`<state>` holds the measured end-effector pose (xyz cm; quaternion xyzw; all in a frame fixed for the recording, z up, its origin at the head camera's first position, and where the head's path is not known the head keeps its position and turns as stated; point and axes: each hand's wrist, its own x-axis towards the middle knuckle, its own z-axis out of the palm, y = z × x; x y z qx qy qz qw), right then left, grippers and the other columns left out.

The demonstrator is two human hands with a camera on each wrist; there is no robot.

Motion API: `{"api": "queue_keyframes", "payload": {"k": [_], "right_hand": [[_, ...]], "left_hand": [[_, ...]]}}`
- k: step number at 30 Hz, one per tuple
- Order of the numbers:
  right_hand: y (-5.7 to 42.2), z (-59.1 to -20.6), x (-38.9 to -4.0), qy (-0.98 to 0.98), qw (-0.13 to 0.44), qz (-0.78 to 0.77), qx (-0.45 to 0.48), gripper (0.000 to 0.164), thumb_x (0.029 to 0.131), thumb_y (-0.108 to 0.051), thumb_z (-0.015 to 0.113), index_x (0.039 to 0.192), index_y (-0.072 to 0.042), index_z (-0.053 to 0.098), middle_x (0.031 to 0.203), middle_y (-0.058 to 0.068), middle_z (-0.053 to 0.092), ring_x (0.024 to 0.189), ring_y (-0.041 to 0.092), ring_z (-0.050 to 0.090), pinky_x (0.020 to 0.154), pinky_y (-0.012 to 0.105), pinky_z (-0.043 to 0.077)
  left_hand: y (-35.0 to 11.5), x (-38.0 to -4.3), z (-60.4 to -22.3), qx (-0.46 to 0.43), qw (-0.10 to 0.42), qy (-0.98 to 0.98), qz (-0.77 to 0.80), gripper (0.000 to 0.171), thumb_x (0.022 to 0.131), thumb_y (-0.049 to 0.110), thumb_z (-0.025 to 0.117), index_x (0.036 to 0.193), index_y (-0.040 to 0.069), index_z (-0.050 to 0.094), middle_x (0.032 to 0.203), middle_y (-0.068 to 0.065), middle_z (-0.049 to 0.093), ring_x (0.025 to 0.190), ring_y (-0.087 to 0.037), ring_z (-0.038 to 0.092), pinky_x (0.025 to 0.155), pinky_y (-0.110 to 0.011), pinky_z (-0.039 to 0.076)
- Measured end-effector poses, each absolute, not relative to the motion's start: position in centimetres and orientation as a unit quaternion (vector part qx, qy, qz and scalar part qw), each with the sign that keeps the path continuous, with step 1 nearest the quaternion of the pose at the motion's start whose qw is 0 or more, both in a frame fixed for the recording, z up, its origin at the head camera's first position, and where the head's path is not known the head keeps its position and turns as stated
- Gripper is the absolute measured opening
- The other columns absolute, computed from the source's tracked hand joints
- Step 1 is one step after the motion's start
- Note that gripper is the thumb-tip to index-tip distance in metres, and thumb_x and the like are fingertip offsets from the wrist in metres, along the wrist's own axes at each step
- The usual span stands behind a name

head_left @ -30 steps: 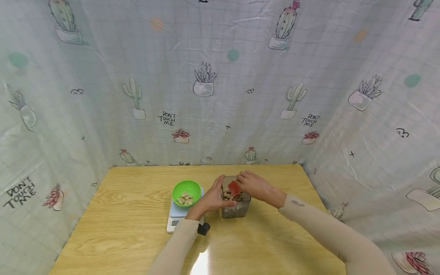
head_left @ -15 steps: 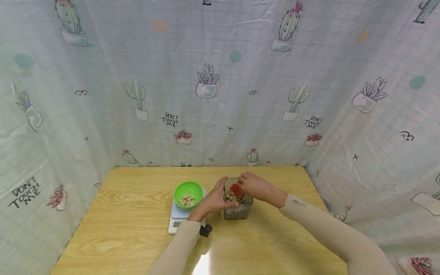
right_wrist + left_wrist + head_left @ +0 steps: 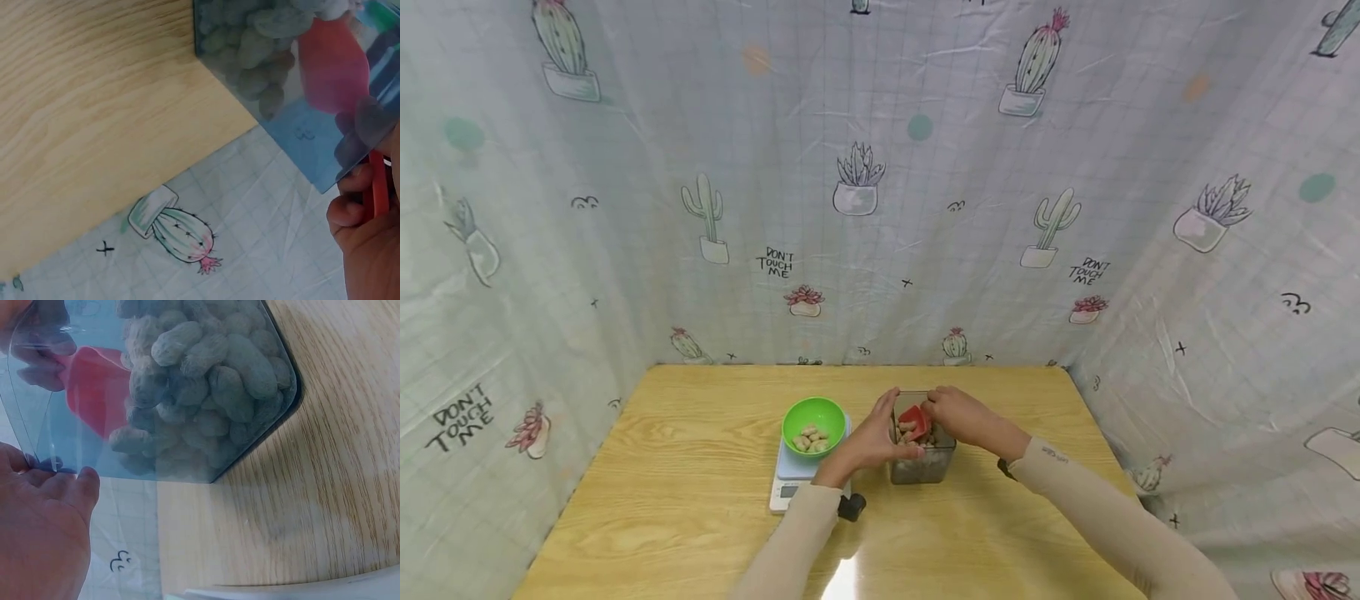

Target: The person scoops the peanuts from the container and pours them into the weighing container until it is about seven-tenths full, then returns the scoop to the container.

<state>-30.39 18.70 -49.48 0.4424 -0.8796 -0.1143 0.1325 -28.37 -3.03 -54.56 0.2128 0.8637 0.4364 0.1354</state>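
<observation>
Right hand [image 3: 961,414] clamped on a red plastic scoop [image 3: 915,415], tilted among tan, knobbly peanuts [image 3: 228,394]. Left hand [image 3: 870,442] grips the smoky transparent square container [image 3: 920,470].

It's curtained off like a booth here, the building I can't tell: cactus-print sheeting [image 3: 895,233] hangs beyond the left hand [image 3: 871,440] and right hand [image 3: 960,414] and to either side, around the wood-grain desk [image 3: 685,483] beneath them.
</observation>
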Motion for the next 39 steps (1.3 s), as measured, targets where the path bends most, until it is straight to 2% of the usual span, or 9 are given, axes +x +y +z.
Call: {"api": "queue_keyframes", "payload": {"k": [7, 14, 20, 27, 35, 39], "right_hand": [[17.3, -49.0, -30.2, -0.881, 0.11, -0.181, 0.424, 0.013, 0.087, -0.015, 0.074, 0.099, -0.011, 0.073, 0.091, 0.003, 0.069, 0.083, 0.018, 0.062, 0.081, 0.033, 0.054], [18.6, -48.2, -30.1, -0.916, 0.046, -0.054, 0.396, 0.009, 0.092, -0.009, 0.067, 0.1, -0.01, 0.071, 0.091, 0.003, 0.067, 0.083, 0.019, 0.063, 0.076, 0.034, 0.055], [19.9, -48.8, -29.6, -0.914, 0.085, -0.032, 0.395, 0.01, 0.095, -0.015, 0.065, 0.103, -0.009, 0.068, 0.094, 0.004, 0.067, 0.084, 0.019, 0.063, 0.076, 0.035, 0.055], [21.0, -50.0, -28.9, -0.902, 0.152, -0.06, 0.4, 0.009, 0.095, -0.017, 0.065, 0.102, -0.012, 0.061, 0.09, 0.0, 0.062, 0.077, 0.016, 0.055, 0.069, 0.033, 0.048], [22.1, -50.7, -28.2, -0.927, 0.125, 0.03, 0.351, 0.013, 0.095, -0.014, 0.065, 0.108, -0.012, 0.062, 0.093, 0.001, 0.061, 0.084, 0.018, 0.057, 0.078, 0.037, 0.05], [22.4, -51.1, -28.0, -0.932, 0.132, 0.061, 0.333, 0.015, 0.097, -0.015, 0.062, 0.112, -0.012, 0.063, 0.095, 0.0, 0.062, 0.087, 0.018, 0.056, 0.08, 0.037, 0.05]], "left_hand": [[-3.2, -28.4, -54.3, 0.212, 0.138, 0.865, 0.434, 0.118, 0.075, 0.064, 0.075, 0.158, 0.035, -0.002, 0.168, -0.003, 0.002, 0.148, -0.034, 0.028, 0.111, -0.055, 0.038], [-3.0, -28.5, -54.4, 0.22, 0.141, 0.859, 0.441, 0.119, 0.074, 0.063, 0.076, 0.159, 0.032, -0.002, 0.168, -0.004, 0.002, 0.148, -0.034, 0.027, 0.11, -0.054, 0.039], [-3.1, -28.6, -54.2, 0.216, 0.138, 0.861, 0.438, 0.12, 0.074, 0.062, 0.077, 0.159, 0.032, -0.002, 0.168, -0.003, 0.001, 0.149, -0.035, 0.025, 0.112, -0.055, 0.037], [-3.1, -28.6, -54.4, 0.214, 0.131, 0.867, 0.43, 0.121, 0.072, 0.066, 0.077, 0.159, 0.033, -0.002, 0.168, -0.004, 0.003, 0.148, -0.035, 0.028, 0.111, -0.054, 0.038], [-3.0, -28.5, -54.5, 0.213, 0.137, 0.865, 0.432, 0.12, 0.073, 0.064, 0.077, 0.159, 0.034, -0.001, 0.167, -0.002, 0.003, 0.148, -0.036, 0.027, 0.11, -0.056, 0.038], [-3.0, -28.5, -54.4, 0.212, 0.135, 0.864, 0.436, 0.119, 0.074, 0.061, 0.078, 0.159, 0.034, -0.001, 0.167, -0.004, 0.003, 0.148, -0.037, 0.026, 0.111, -0.058, 0.037]]}}
